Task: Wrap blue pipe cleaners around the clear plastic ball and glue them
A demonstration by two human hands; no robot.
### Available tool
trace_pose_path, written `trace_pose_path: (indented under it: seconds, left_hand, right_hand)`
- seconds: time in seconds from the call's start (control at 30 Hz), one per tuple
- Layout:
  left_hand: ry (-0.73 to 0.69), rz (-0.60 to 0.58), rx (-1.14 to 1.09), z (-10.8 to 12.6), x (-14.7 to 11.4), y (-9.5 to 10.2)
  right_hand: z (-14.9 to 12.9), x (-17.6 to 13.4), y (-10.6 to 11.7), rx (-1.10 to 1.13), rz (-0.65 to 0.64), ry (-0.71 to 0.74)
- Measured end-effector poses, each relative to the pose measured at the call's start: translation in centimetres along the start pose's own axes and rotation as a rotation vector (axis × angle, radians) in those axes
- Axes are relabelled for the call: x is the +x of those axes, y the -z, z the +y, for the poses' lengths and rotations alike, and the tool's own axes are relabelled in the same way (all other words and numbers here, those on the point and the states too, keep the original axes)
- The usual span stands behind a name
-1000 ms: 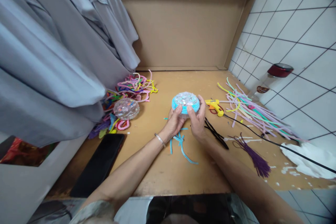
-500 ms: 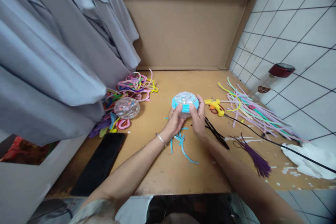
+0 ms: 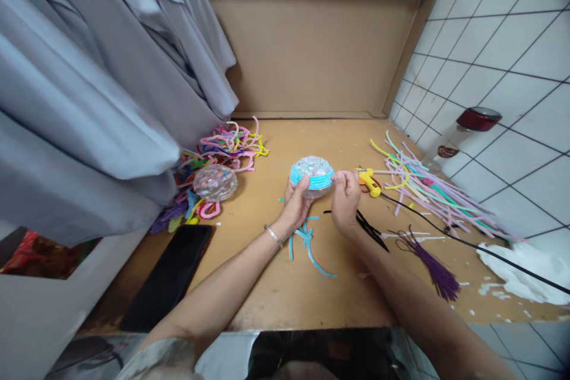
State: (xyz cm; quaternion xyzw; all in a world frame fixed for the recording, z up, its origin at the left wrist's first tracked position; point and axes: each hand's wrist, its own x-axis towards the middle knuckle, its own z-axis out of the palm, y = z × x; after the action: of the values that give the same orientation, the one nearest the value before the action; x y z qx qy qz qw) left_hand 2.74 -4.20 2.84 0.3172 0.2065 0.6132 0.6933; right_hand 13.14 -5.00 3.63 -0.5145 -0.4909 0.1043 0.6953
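A clear, shiny round ball with light-blue strands wound around its middle sits in my left hand, whose thumb presses on the blue band. At the ball's right side, my right hand is closed in a pinch close to the end of the band. Whatever those fingertips pinch is too small to make out. Under the hands, loose blue pipe cleaners lie on the brown tabletop. A yellow glue gun rests just right of my right hand, partly hidden by it, and black stems lie below.
Left: a second clear ball, a heap of coloured pipe cleaners, a black phone and a grey cloth. Right: lilac pipe cleaners, a purple bundle, a red-lidded jar and a black cord.
My right hand has let go of the ball's front and shifted right into a pinch beside it, covering part of the glue gun. My left hand still holds the ball, nearly unmoved.
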Motion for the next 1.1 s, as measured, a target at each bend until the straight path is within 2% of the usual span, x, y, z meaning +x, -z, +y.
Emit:
trace_pose_path:
  seconds: [0.23, 0.47, 0.9, 1.1]
  left_hand:
    - [-0.049, 0.031, 0.016, 0.3, -0.1, -0.3]
    - [-0.082, 0.029, 0.028, 0.2, -0.3, -0.5]
    - [-0.003, -0.001, 0.013, 0.3, 0.0, -0.1]
    - [-0.054, 0.045, 0.017, 0.0, -0.1, -0.1]
  right_hand:
    - [-0.3, -0.9, -0.7, 0.15, -0.039, -0.148]
    - [-0.6, -1.4, -1.0, 0.182, -0.093, -0.19]
    - [-0.8, -0.6, -1.0, 0.371, -0.077, -0.231]
    - [-1.0, -1.2, -0.9, 0.283, -0.149, -0.229]
